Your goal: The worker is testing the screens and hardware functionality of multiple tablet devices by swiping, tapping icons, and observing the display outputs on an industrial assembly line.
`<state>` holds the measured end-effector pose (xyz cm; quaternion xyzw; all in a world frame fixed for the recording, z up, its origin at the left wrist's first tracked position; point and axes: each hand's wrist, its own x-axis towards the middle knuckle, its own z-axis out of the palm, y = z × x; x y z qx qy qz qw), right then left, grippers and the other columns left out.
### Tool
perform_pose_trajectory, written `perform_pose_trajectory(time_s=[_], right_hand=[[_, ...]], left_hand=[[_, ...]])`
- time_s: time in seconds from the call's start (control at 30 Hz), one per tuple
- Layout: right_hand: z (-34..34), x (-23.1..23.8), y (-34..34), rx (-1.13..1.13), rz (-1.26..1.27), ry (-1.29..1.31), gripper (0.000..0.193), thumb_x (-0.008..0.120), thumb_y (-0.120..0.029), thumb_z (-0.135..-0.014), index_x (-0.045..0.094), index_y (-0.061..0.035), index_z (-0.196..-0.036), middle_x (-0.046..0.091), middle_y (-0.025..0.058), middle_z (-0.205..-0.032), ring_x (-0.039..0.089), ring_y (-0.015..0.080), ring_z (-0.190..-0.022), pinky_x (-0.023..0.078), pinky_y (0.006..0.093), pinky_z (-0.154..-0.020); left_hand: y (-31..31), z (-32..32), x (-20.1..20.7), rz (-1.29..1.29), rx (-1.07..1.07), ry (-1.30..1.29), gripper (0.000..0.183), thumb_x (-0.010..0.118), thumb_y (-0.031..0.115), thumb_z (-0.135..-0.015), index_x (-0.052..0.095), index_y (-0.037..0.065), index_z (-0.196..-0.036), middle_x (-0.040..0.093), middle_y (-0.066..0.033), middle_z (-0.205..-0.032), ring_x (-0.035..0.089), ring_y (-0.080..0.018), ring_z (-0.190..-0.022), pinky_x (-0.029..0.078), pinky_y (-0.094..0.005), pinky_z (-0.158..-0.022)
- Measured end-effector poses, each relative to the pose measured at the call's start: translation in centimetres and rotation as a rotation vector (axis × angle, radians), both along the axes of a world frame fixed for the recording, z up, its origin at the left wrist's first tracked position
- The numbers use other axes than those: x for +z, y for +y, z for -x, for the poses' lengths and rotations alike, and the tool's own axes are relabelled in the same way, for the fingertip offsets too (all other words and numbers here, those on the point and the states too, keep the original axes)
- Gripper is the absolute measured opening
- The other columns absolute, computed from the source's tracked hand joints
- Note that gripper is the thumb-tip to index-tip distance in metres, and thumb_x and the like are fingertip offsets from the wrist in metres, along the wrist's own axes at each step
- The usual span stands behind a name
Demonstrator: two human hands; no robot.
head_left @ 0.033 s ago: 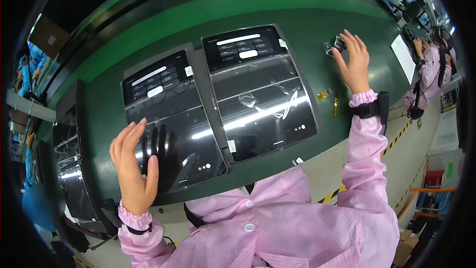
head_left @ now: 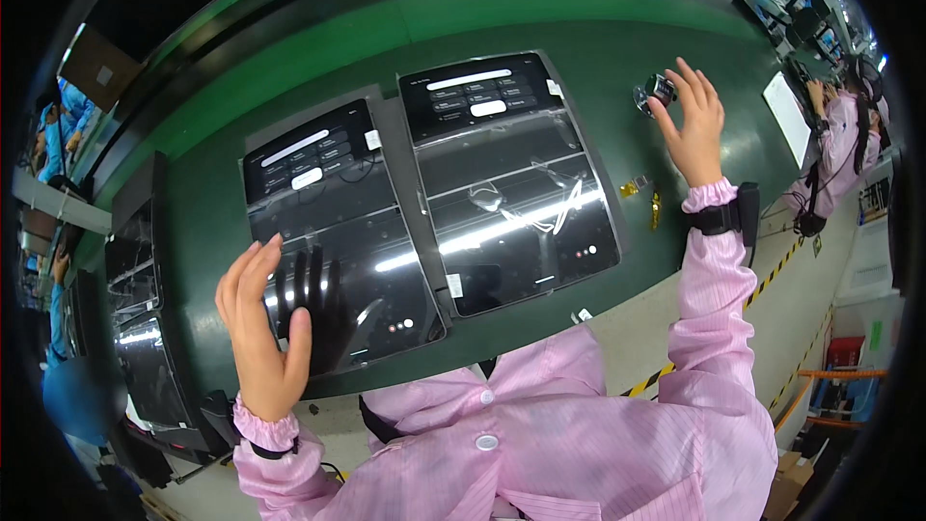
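my left hand (head_left: 262, 328), spread and empty, is at the left edge of a glossy black rectangular glass screen (head_left: 371, 232), lying face up beside a matching second screen (head_left: 506, 178) on the dark green tabletop (head_left: 748, 135), probably so both can be read. my right hand (head_left: 695, 130) curves open by a small round black-and-clear object (head_left: 658, 92), contact unclear.

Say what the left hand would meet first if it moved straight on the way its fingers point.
The left hand would probably meet the dark panel partly behind its fingers, toward the lit upper screen; the hand's height is unclear, so it might pass over.
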<state>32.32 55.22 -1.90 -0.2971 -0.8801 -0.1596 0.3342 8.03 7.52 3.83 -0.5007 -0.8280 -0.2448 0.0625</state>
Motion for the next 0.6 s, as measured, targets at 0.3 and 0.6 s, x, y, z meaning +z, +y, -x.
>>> perform_pose_trajectory(time_s=[0.3, 0.6], right_hand=[[-0.5, 2.4, -6.0, 0.480, 0.577, 0.148, 0.095, 0.081, -0.038, -0.078, 0.032, -0.0051, -0.152, 0.031, 0.0181, -0.157, 0.029, 0.0365, -0.145, 0.024, 0.0451, -0.119], [-0.8, 2.4, -18.1, 0.613, 0.839, -0.107, 0.137, 0.096, -0.036, -0.054, 0.012, -0.0042, -0.158, 0.015, 0.0230, -0.162, 0.020, 0.0394, -0.149, 0.023, 0.0452, -0.119]], left_hand=[[-0.5, -3.8, -2.6, 0.149, 0.202, 0.191, 0.119, 0.082, 0.068, -0.055, 0.039, 0.009, -0.148, 0.033, -0.0218, -0.155, 0.023, -0.0474, -0.146, 0.016, -0.0658, -0.114], [3.4, -7.8, -1.9, 0.104, -0.220, 0.179, 0.098, 0.080, 0.060, -0.063, 0.041, 0.034, -0.150, 0.027, -0.0174, -0.160, 0.023, -0.0482, -0.146, 0.016, -0.0686, -0.113]])
